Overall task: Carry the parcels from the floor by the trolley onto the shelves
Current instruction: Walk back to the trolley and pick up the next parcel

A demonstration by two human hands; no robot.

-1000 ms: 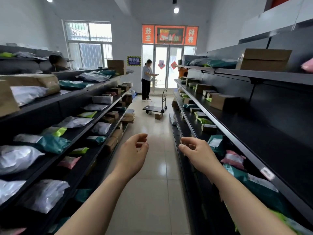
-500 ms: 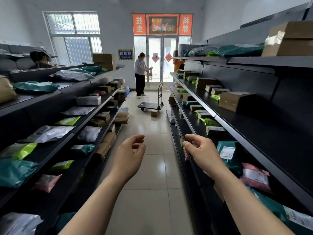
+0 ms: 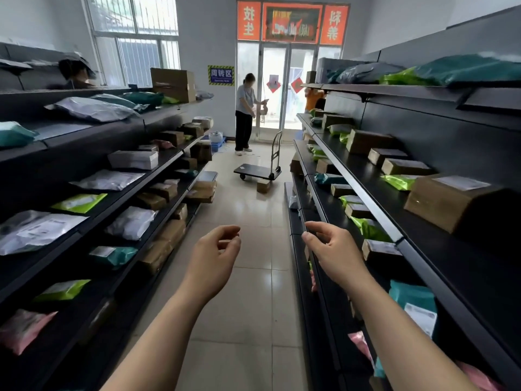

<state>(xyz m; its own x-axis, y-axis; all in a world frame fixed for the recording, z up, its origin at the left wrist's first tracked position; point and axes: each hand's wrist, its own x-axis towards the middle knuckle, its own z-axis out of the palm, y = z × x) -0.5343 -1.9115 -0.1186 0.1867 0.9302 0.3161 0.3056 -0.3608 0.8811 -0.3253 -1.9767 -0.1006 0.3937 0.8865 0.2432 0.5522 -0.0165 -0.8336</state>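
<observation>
A flat black trolley (image 3: pixel 257 171) with an upright handle stands far down the aisle. One small brown cardboard parcel (image 3: pixel 264 186) lies on the floor just in front of it. Both my arms reach forward over the tiled floor. My left hand (image 3: pixel 213 252) and my right hand (image 3: pixel 329 249) hang in mid-air with loosely curled fingers and hold nothing. Dark shelves on the left (image 3: pixel 158 179) and on the right (image 3: pixel 366 198) carry many boxes and plastic mailer bags.
A person (image 3: pixel 244 114) stands by the glass door at the aisle's far end, beyond the trolley. Brown boxes (image 3: pixel 201 191) jut from the low left shelf into the aisle. A blue crate (image 3: pixel 218 143) sits on the floor near the left wall.
The view has advanced down the aisle, so the trolley and the floor parcel appear larger and closer. Both hands stay raised and empty in the same pose.
</observation>
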